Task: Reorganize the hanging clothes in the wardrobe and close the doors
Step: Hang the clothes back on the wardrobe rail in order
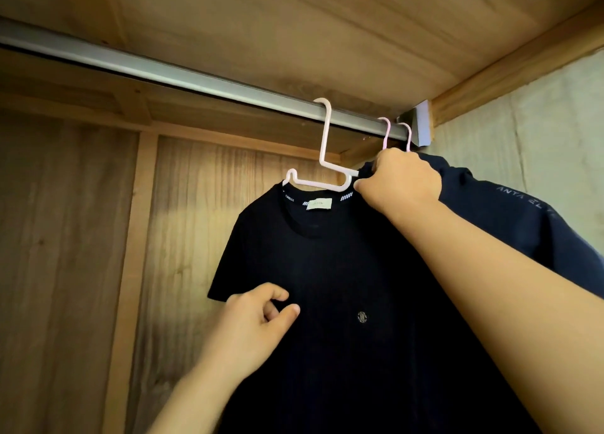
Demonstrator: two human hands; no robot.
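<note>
Hung on the metal rail [202,80], near its right end: a black T-shirt [327,270] on a pale pink hanger [323,146], hook over the rail, neck bar running roughly along the rail's line. Gripped at the shirt's right shoulder, where collar meets hanger arm, by the right hand [402,182], fingers curled and pinching fabric, perhaps the hanger end too; cannot tell exactly which. Low against the shirt's left sleeve and chest, the left hand [258,316], fingers loosely bent, thumb and forefinger narrowly apart, holding nothing plainly, touching or just off the cloth.

Rail slanting from upper left down to the right bracket [421,129] at the wardrobe's side wall. Long stretch of rail bare to the left; crowded to the right. Just beside the right hand, two more pink hooks [397,133] on the rail, carrying a navy garment [523,211] with pale lettering on the sleeve, hanging behind the right forearm and touching the black shirt.

Nearer to the hanger: the right hand, already at the shoulder. Likely next, by judgement: sliding or straightening the hanger along the rail. Free travel only leftward; rightward blocked by the neighbouring hooks and the bracket. Risk of the collar slipping off the hanger arm if tugged by fabric alone. Wardrobe doors not in view; closing not yet done, presumably.
</note>
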